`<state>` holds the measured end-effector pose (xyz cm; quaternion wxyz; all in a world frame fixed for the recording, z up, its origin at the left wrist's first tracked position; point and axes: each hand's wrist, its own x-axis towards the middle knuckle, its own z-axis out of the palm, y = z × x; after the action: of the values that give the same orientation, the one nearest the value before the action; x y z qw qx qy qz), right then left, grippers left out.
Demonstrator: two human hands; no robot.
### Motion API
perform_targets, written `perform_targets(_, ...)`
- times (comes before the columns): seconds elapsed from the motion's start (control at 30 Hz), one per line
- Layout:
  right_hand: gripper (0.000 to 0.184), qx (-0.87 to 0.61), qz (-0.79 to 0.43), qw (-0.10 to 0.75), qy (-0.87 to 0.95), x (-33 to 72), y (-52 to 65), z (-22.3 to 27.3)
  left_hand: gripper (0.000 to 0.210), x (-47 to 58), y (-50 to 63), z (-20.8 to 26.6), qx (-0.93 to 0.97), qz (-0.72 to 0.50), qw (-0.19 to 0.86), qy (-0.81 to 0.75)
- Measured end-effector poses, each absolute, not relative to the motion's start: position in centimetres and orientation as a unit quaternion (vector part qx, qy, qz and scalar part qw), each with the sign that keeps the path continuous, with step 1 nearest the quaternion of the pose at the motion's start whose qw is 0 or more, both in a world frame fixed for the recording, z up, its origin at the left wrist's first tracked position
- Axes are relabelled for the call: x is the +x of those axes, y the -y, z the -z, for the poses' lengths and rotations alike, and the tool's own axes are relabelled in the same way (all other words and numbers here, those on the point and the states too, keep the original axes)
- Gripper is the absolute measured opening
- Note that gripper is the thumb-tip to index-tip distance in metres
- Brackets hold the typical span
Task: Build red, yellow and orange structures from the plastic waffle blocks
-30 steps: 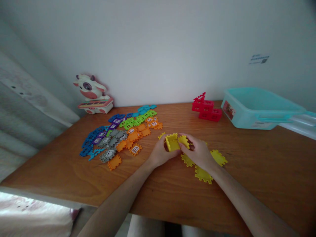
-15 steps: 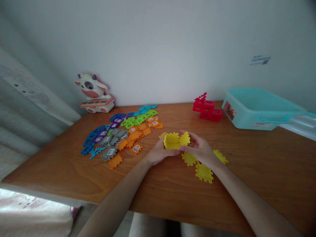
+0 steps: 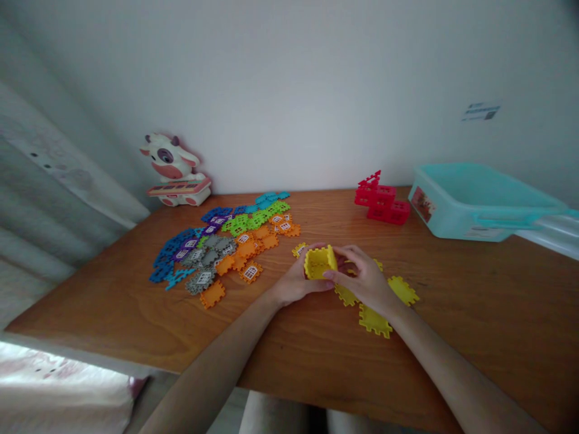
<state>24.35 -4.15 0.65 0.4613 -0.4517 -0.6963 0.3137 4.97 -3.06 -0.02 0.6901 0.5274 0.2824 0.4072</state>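
Between my hands is a small yellow box of interlocking panels (image 3: 319, 263), its top side open towards me. My left hand (image 3: 295, 282) is wrapped round its left and near sides. On the right, my right hand (image 3: 362, 277) presses the right panel, thumb at the near corner and fingers behind. Loose yellow panels lie on the table under and beside my right hand, among them a square one (image 3: 374, 319) near my wrist and another (image 3: 403, 290) to its right. A yellow window panel (image 3: 299, 249) lies just beyond my left hand.
Left of my hands spread many flat panels: orange (image 3: 212, 294), grey (image 3: 210, 258), green (image 3: 246, 223) and blue (image 3: 169, 253). A red panel structure (image 3: 382, 202) stands at the back, beside a turquoise bin (image 3: 486, 205). A cow toy keyboard (image 3: 178, 175) sits at the back left.
The right yellow panel, which leaned outward, now stands upright against the box. My right hand has turned inward with it. The view has shifted slightly.
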Motion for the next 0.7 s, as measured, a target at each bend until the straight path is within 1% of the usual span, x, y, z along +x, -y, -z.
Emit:
perform_targets(0.1, 0.056, -0.446, -0.310, 0.475, 0.692, 24.4, 4.1, -0.4, 0.070, 5.2, 3.1, 0.2, 0.524, -0.434, 0.669, -0.300)
perform_targets(0.17, 0.053, -0.436, -0.325, 0.481, 0.687, 24.4, 4.0, -0.3, 0.073, 5.4, 3.0, 0.3, 0.510, -0.450, 0.671, -0.295)
perform_targets(0.23, 0.049, -0.430, -0.338, 0.491, 0.678, 24.3, 4.0, -0.3, 0.071, 5.4, 2.9, 0.1, 0.477, -0.455, 0.702, -0.269)
perform_targets(0.37, 0.050, -0.428, -0.332, 0.508, 0.670, 24.3, 4.0, -0.6, 0.050, 5.2, 2.4, -0.6, 0.375, -0.438, 0.788, -0.214)
perform_targets(0.43, 0.048, -0.424, -0.313, 0.505, 0.683, 24.5, 4.0, -0.8, 0.053, 5.0, 2.1, -0.8, 0.356, -0.406, 0.810, -0.229)
perform_targets(0.53, 0.046, -0.413, -0.290, 0.488, 0.712, 24.6, 4.1, -0.9, 0.055, 4.9, 1.8, -0.4, 0.393, -0.350, 0.801, -0.285)
perform_targets(0.6, 0.044, -0.411, -0.280, 0.474, 0.726, 24.6, 4.2, -1.0, 0.056, 5.0, 1.9, 0.1, 0.416, -0.350, 0.783, -0.303)
perform_targets(0.7, 0.034, -0.410, -0.251, 0.461, 0.746, 24.7, 4.3, -1.1, 0.061, 5.1, 2.1, 0.6, 0.438, -0.366, 0.762, -0.304)
